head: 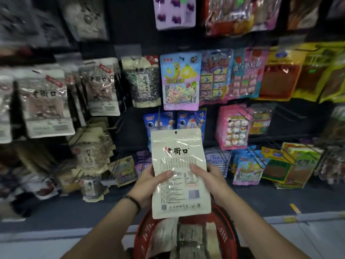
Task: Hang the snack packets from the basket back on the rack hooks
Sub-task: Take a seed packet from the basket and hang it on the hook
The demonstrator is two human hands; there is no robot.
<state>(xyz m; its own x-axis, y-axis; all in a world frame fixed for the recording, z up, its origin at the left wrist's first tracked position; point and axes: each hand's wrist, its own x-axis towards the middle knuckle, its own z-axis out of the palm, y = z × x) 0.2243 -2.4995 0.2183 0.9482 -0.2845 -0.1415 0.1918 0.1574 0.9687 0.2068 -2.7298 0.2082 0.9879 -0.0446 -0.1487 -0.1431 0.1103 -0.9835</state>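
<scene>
Both hands up front: left hand (149, 179) and right hand (209, 179) grip a cream snack packet (179, 174) by its sides, upright before the rack (130, 34) of hanging packets. Below sits the red basket (143, 238), more packets inside. Small hang hole (175, 132) on top.

A dark bracelet (133, 200) circles one wrist — below it, pale floor (37, 247) (yellow label (295, 208) nearby).

Dim scene; edges blurred, warped; centre sharper.
</scene>
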